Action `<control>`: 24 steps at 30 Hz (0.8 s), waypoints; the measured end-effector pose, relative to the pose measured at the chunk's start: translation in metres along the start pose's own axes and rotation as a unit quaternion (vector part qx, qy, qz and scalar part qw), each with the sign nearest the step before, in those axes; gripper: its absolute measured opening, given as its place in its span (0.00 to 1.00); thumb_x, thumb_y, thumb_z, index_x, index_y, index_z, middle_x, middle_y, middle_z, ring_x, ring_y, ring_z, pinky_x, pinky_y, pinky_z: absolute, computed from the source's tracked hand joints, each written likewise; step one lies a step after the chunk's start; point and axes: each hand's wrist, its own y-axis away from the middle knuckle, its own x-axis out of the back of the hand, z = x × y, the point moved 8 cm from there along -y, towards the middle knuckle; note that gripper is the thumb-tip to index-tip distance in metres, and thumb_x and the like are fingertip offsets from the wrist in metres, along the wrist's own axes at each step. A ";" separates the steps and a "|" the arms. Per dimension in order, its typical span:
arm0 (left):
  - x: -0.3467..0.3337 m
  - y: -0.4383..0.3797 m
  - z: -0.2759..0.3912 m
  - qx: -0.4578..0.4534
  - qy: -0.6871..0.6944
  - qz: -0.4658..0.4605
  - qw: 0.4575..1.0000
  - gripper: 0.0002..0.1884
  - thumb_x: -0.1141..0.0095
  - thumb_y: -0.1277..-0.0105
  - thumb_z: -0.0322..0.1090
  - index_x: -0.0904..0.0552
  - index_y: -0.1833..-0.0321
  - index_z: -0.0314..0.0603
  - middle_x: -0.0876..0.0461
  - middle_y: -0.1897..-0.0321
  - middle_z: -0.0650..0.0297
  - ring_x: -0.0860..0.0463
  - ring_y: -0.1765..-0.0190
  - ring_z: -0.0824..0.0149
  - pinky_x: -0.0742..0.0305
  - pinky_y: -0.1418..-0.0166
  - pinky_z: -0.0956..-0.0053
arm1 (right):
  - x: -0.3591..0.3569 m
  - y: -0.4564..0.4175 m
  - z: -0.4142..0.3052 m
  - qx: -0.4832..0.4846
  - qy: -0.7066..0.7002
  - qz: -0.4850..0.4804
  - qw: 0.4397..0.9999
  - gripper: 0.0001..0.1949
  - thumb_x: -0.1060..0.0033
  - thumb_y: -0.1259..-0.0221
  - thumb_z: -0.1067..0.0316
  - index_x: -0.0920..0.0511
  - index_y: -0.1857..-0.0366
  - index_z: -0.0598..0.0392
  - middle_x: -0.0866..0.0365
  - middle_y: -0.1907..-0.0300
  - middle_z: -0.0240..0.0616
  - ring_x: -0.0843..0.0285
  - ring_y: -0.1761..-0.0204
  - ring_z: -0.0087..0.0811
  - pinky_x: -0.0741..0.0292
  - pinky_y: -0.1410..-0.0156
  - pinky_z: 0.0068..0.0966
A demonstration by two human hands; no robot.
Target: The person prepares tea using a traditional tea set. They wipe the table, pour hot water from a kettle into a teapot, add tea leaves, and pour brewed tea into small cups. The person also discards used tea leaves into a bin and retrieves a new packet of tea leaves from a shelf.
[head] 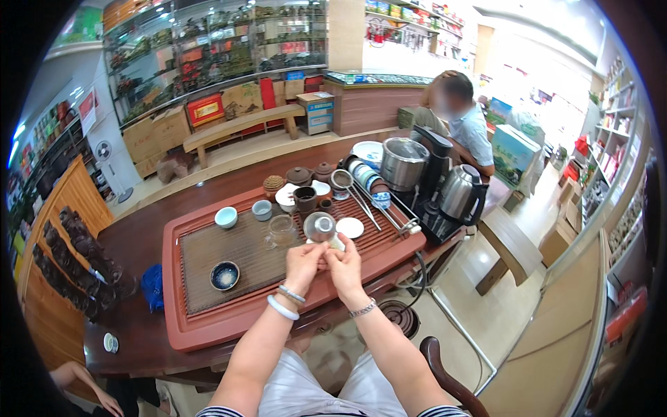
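Observation:
Over the front of the tea tray (pixel 200 339), my left hand (pixel 306 265) and my right hand (pixel 344 263) meet with fingertips pinched together. A small pale item (pixel 334 244) shows between and just beyond the fingers; the fingers mostly hide it, and its kind is unclear. Right past the fingertips lies a translucent round bowl or lid (pixel 319 226). To its left stands a clear glass vessel (pixel 281 229), and to its right a white round lid or saucer (pixel 349 228). A dark glazed tea cup (pixel 224 275) sits on the tray's left part.
Behind the hands stand a dark brown cup (pixel 305 199), clay teapots (pixel 299 176) and pale cups (pixel 226 217). Metal tongs (pixel 367 208) lie by a cup rack (pixel 383 200). A steel kettle (pixel 458 193) stands at right. Carved dark figures (pixel 88 255) are at left. A person (pixel 464 120) sits across the table.

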 end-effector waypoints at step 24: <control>0.107 0.035 0.050 -0.103 -0.081 0.077 0.988 0.10 0.39 0.28 0.29 0.12 0.50 0.30 0.13 0.64 0.64 0.16 0.65 0.74 0.16 0.60 0.78 | 0.035 -0.065 0.014 -0.283 0.312 -0.163 0.893 0.26 0.40 0.29 0.54 0.25 0.42 0.70 0.18 0.51 0.46 0.11 0.65 0.38 0.10 0.64 0.34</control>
